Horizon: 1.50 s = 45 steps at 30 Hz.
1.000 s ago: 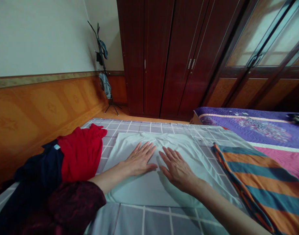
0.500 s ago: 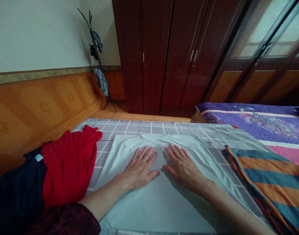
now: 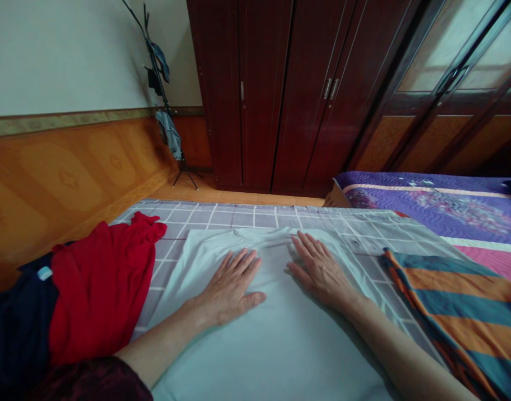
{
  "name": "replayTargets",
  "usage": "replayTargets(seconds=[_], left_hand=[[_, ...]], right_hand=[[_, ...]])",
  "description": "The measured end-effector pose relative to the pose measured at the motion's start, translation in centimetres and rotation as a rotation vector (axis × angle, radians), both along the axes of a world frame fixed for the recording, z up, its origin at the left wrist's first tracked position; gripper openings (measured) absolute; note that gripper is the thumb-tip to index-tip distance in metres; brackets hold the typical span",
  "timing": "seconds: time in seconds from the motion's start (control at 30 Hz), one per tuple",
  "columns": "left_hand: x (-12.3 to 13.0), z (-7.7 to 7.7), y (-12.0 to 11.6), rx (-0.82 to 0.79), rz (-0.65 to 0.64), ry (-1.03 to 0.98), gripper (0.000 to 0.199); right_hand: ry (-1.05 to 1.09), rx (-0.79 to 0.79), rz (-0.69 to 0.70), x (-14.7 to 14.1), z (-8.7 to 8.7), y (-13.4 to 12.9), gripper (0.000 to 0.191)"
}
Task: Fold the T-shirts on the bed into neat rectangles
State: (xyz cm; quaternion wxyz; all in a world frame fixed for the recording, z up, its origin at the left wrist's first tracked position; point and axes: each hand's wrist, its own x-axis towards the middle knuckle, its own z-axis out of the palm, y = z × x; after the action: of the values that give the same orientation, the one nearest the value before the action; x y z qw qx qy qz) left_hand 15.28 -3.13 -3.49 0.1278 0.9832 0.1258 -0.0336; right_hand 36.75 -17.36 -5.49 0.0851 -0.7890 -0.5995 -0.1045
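A pale T-shirt (image 3: 276, 345) lies spread on a grey checked sheet (image 3: 171, 214), its neckline toward the far edge. My left hand (image 3: 228, 289) rests flat on the left part of the shirt, fingers stretched out and thumb pointing right. On the right part, nearer the collar, my right hand (image 3: 320, 273) lies palm down with its fingers extended. Neither hand grips the cloth. The forearms cover parts of the shirt's sides, and its near edge runs out of view.
To the left lie a red garment (image 3: 105, 284) and a dark blue garment (image 3: 16, 317). A striped orange and teal garment (image 3: 464, 301) lies on the right. Beyond are a purple bedspread (image 3: 405, 195), a dark red wardrobe (image 3: 259, 111) and a coat stand (image 3: 159, 72).
My right hand has slid forward toward the collar and slightly right. My left hand has shifted a little left on the shirt. The view has moved slightly.
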Motion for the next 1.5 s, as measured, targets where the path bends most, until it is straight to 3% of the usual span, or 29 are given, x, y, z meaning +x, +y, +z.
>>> replayTargets(seconds=[0.1,0.23,0.3,0.43,0.73,0.87,1.03,1.23,1.3,1.4,1.5], left_hand=[[-0.2,-0.1,1.8,0.025,0.062,-0.017,0.071],[-1.1,-1.1,4.8,0.136,0.242,-0.051,0.069],[-1.4,-1.5,5.6,0.164,0.283,-0.061,0.067],[-1.4,-1.7,5.8,0.158,0.267,-0.05,0.066],[-1.0,-2.2,6.0,0.141,0.334,-0.08,0.056],[-1.0,-1.5,5.7,0.083,0.304,-0.027,0.056],[-1.3,-0.5,5.2,0.055,0.299,0.002,0.071],[-1.0,-0.2,3.5,0.051,0.059,-0.051,0.059],[-1.0,-0.2,3.4,0.026,0.061,-0.015,0.063],[-1.1,-0.2,3.6,0.017,0.124,-0.004,0.076],[-1.0,-0.2,3.4,0.024,0.108,-0.047,0.074]], right_hand=[[0.045,-0.065,0.118,-1.2,0.1,0.5,0.058],[0.045,-0.04,-0.048,-0.7,-0.1,0.6,0.063],[0.04,-0.033,-0.058,-0.3,-0.1,0.4,0.064],[0.048,-0.065,0.017,-0.5,0.2,0.3,0.059],[0.021,-0.026,-0.014,-0.4,-0.2,0.5,0.059],[0.005,-0.019,-0.005,-0.4,-0.3,0.3,0.057],[-0.031,-0.014,-0.036,-0.4,-0.3,0.3,0.057],[-0.013,-0.056,0.021,-0.7,-0.1,0.4,0.057],[-0.002,-0.069,0.047,-0.5,-0.2,0.4,0.056],[-0.01,-0.034,-0.024,-0.2,-0.2,0.3,0.056],[-0.016,-0.025,-0.02,-0.8,-0.1,0.4,0.058]])
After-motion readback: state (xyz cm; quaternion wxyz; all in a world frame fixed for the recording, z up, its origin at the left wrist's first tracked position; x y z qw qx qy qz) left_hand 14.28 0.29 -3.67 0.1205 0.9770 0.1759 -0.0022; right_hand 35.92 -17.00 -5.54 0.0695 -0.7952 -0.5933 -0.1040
